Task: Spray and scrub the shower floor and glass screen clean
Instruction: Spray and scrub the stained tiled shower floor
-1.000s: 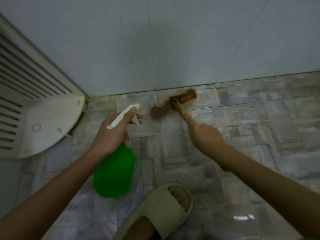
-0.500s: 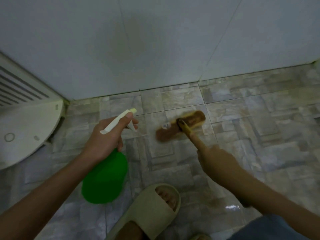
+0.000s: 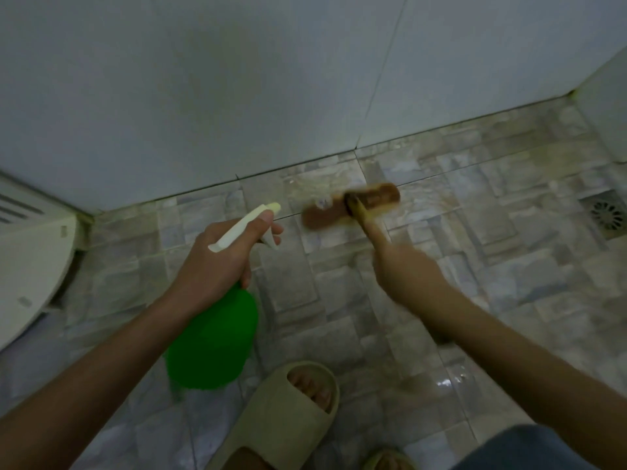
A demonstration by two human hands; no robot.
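My left hand [image 3: 217, 262] grips the white trigger head of a green spray bottle [image 3: 212, 337], nozzle pointing toward the wall. My right hand [image 3: 407, 269] grips the yellowish handle of a brown scrub brush [image 3: 353, 206], blurred with motion. The brush head lies on the wet tiled shower floor [image 3: 458, 266], close to the wall base. The glass screen is not in view.
A pale tiled wall [image 3: 271, 79] stands ahead, with a corner at the far right. A round floor drain [image 3: 607, 215] sits at the right edge. A white corner fixture [image 3: 30, 262] is at the left. My foot in a beige slipper [image 3: 281, 415] stands near the bottom.
The view has swung right, bringing the drain into sight. The brush has moved back toward the wall and to the right across the floor. My left hand keeps its hold on the bottle.
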